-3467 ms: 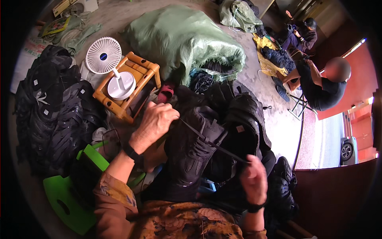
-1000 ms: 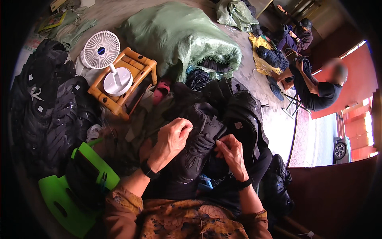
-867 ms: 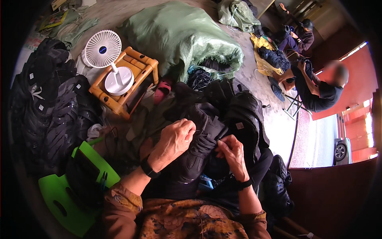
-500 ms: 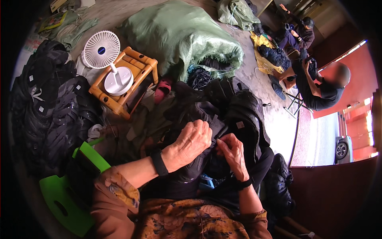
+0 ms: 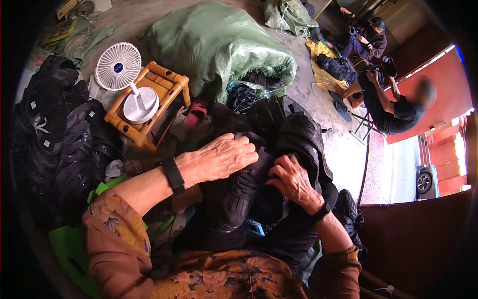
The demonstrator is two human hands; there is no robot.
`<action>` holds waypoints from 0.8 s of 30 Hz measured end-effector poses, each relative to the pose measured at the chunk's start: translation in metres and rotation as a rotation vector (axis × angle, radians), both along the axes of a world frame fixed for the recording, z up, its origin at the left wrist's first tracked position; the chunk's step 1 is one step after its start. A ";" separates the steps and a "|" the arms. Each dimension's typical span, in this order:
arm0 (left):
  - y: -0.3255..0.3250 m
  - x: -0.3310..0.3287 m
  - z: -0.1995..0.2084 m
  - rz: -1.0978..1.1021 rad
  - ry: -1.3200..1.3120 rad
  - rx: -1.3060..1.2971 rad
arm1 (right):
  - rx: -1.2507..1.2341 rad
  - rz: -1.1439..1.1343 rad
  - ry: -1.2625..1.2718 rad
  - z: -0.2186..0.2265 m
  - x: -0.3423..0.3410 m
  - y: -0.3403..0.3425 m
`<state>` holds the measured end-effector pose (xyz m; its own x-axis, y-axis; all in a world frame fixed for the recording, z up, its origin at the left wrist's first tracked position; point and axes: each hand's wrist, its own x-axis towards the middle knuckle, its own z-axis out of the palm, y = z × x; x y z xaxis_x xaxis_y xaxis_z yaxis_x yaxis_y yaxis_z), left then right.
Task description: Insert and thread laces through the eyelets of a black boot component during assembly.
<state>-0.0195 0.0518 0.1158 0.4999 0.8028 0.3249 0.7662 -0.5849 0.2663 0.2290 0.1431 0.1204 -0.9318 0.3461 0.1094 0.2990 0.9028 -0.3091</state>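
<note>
A black shoe upper (image 5: pixel 231 207) with ribbed, mesh-like panels lies across my lap. Over its upper left side is my left hand (image 5: pixel 219 155), palm down, its fingers curled closed; what they pinch, if anything, is hidden beneath them. On the other side of the upper my right hand (image 5: pixel 294 180) is bent inward, thumb and fingers drawn together, and what is in them cannot be made out. More black uppers (image 5: pixel 301 142) are heaped just beyond and to the right of my hands.
A white fan (image 5: pixel 118 67) stands on a bamboo stool (image 5: pixel 172 79) at the left, near a heap of black uppers (image 5: pixel 64 134). A green woven sack (image 5: pixel 199 45) with dark cords lies ahead. A green plastic chair (image 5: pixel 74 259) is at lower left. Another person (image 5: pixel 398 107) sits at right, handling a dark piece.
Both hands have moved up a little and my left hand has shifted left, so they are wider apart. My elbows have spread outward. The view has shifted slightly.
</note>
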 end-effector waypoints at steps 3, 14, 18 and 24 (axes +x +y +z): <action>0.005 -0.002 -0.010 0.015 -0.100 -0.040 | -0.189 0.013 0.007 -0.014 -0.001 0.004; -0.007 0.041 -0.030 0.235 -0.369 -0.087 | -1.141 -0.644 0.697 0.009 0.014 -0.012; -0.019 0.060 -0.031 0.427 -0.189 0.052 | -0.765 -0.574 0.917 0.076 0.097 0.039; -0.010 0.072 -0.029 0.437 -0.174 0.153 | -0.589 -0.608 1.427 0.213 0.472 0.138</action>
